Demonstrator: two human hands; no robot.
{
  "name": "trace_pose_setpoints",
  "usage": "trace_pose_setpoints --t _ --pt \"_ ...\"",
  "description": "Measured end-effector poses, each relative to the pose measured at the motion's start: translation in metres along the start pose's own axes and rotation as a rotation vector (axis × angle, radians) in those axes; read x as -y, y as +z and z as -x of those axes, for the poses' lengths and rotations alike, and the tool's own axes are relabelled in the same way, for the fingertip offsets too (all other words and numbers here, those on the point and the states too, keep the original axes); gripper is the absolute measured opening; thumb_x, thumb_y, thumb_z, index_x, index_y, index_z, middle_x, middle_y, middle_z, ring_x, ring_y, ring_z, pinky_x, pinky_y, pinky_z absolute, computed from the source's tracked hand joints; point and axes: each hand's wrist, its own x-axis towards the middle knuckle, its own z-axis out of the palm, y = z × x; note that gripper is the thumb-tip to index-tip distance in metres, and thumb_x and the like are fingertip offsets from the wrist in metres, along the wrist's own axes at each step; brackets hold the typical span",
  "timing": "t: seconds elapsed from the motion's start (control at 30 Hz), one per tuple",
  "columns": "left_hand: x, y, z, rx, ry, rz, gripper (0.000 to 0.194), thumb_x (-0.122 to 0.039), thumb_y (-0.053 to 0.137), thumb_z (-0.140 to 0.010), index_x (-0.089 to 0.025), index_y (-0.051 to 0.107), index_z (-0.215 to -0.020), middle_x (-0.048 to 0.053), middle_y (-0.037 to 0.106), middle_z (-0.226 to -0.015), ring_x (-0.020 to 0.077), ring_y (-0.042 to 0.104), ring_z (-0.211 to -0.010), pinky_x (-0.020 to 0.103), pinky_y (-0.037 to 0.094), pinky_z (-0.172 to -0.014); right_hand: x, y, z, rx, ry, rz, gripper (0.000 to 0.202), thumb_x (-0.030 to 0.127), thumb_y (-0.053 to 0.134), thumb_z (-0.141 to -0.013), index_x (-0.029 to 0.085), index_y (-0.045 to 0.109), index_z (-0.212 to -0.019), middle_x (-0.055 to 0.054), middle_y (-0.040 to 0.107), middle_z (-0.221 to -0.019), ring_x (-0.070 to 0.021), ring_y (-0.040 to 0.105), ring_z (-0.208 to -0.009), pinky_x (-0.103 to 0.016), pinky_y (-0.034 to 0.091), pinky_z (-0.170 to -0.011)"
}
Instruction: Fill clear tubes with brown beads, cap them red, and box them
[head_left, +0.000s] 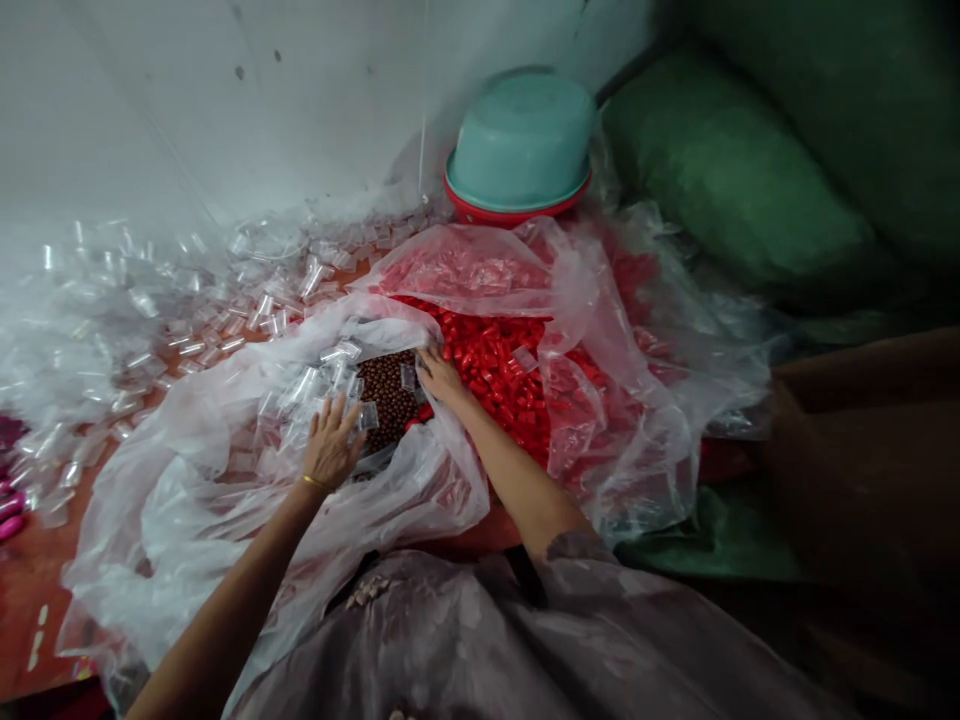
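My left hand (330,445), a yellow band at its wrist, has its fingers spread over clear small containers (300,395) in an opened plastic bag (202,430). By its fingertips lies one clear container (367,415). Small brown balls (386,395) fill the middle, between my two hands. At the bag's right edge my right hand (439,375) reaches forward with fingers stretched out, beside another clear piece (408,377). I see nothing held in either hand. Just right of it lies a heap of glossy red pieces (495,365) in a second plastic bag (592,300).
Many clear containers (150,300) are piled along the wall at left. Pink pieces (11,505) show at the far left edge. A teal basin (525,140) sits upside down on a red basin (517,212) at the back. Green sacks (735,170) stand at right.
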Motion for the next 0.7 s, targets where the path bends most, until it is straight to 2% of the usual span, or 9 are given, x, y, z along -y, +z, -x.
trace_pose_setpoints --t 0.1,0.17,0.23,0.3,0.37,0.43,0.57,0.7 --pt "-0.023 0.012 -0.012 0.077 0.017 0.047 0.053 -0.044 0.046 -0.086 -0.023 0.044 -0.135 0.012 0.027 -0.149 0.0351 0.024 -0.137 0.052 0.026 -0.106 -0.017 -0.026 0.01 0.032 -0.024 -0.022 0.032 0.021 0.043 -0.088 0.015 0.061 -0.114 -0.006 0.063 -0.118 -0.0122 0.059 -0.101 -0.021 0.043 -0.088" --pt "-0.031 0.02 -0.017 0.14 0.018 0.072 0.051 -0.039 0.049 -0.085 -0.023 0.046 -0.133 0.012 0.031 -0.148 0.0358 0.026 -0.136 0.053 0.027 -0.106 -0.034 -0.051 0.01 0.021 0.003 -0.013 0.039 0.024 0.03 -0.093 0.013 0.058 -0.119 -0.009 0.065 -0.112 -0.015 0.06 -0.096 -0.027 0.045 -0.086" --pt "-0.034 0.026 -0.017 0.164 0.018 0.092 0.05 -0.031 0.05 -0.084 -0.022 0.046 -0.133 0.012 0.033 -0.147 0.0337 0.027 -0.136 0.052 0.027 -0.107 -0.053 -0.073 0.004 -0.021 0.072 0.03 0.047 0.031 0.024 -0.094 0.009 0.052 -0.125 -0.017 0.062 -0.113 -0.0228 0.059 -0.097 -0.038 0.043 -0.087" --pt "-0.032 0.03 -0.012 0.138 -0.02 0.095 0.051 -0.025 0.05 -0.083 -0.02 0.045 -0.133 0.012 0.034 -0.146 0.031 0.027 -0.136 0.049 0.026 -0.108 -0.069 -0.086 -0.005 -0.083 0.218 0.213 0.052 0.042 0.038 -0.089 0.006 0.051 -0.125 -0.022 0.061 -0.113 -0.0297 0.056 -0.103 -0.042 0.042 -0.087" --pt "-0.028 0.031 -0.002 0.124 -0.083 0.087 0.048 -0.021 0.05 -0.083 -0.022 0.047 -0.131 0.01 0.038 -0.144 0.0297 0.03 -0.134 0.048 0.027 -0.107 -0.077 -0.087 -0.011 -0.036 0.238 0.358 0.061 0.048 0.046 -0.084 0.002 0.049 -0.124 -0.026 0.055 -0.119 -0.035 0.052 -0.107 -0.047 0.039 -0.088" --pt "-0.023 0.03 0.01 0.129 -0.128 0.081 0.044 -0.018 0.047 -0.084 -0.025 0.05 -0.127 0.008 0.043 -0.14 0.0288 0.033 -0.133 0.05 0.027 -0.107 -0.076 -0.079 -0.009 0.023 0.223 0.414 0.059 0.048 0.044 -0.085 0.003 0.051 -0.122 -0.026 0.054 -0.12 -0.0357 0.051 -0.108 -0.049 0.039 -0.088" --pt "-0.014 0.03 0.029 0.12 -0.169 0.1 0.04 -0.02 0.047 -0.085 -0.027 0.054 -0.123 0.006 0.05 -0.135 0.0278 0.038 -0.129 0.05 0.024 -0.108 -0.062 -0.063 0.011 0.038 0.197 0.323 0.053 0.045 0.04 -0.087 0.005 0.053 -0.12 -0.023 0.053 -0.121 -0.032 0.052 -0.106 -0.043 0.042 -0.082" --pt "0.0 0.03 0.031 0.089 -0.211 0.117 0.035 -0.028 0.051 -0.085 -0.026 0.057 -0.119 0.008 0.057 -0.127 0.0278 0.044 -0.124 0.048 0.029 -0.104 -0.049 -0.061 0.038 0.049 0.076 0.234 0.045 0.038 0.044 -0.085 0.009 0.057 -0.117 -0.019 0.054 -0.12 -0.0279 0.052 -0.105 -0.04 0.042 -0.084"
